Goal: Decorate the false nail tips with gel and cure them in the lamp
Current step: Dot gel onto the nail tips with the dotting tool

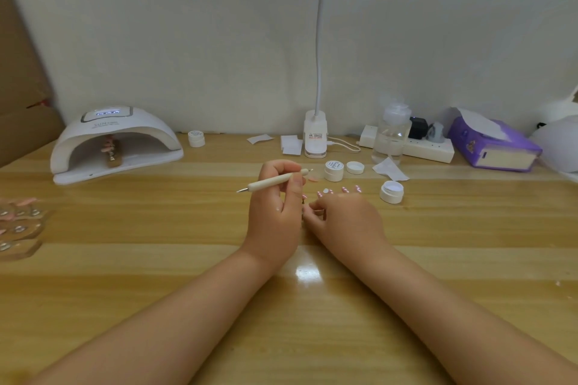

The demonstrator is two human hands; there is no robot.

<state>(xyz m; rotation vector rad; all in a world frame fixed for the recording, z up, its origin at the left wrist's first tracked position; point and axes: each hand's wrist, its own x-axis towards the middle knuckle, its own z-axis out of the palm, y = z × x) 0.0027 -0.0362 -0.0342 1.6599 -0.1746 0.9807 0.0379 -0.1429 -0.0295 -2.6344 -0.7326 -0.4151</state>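
My left hand (275, 206) grips a white dotting pen (272, 182) that lies level, its metal point to the left. My right hand (347, 222) rests on the table just to the right, fingers curled toward the left hand. A small pink nail tip (304, 197) peeks out between the two hands; I cannot tell which hand holds it. Several decorated nail tips (344, 189) lie in a row beyond my right hand, and a plain pink nail tip (313, 179) lies apart. The white curing lamp (150, 134) stands at the far left, lit, with a nail holder (111, 151) inside.
A closed gel pot (334, 170), its loose lid (355, 167) and an open pot (391, 191) stand right of the hands. Another pot (196, 138) sits by the lamp. Desk lamp base (315, 134), clear bottle (391, 134), power strip (428, 147) and purple tissue box (494, 147) line the back. Nail stands (18, 225) sit at the left edge.
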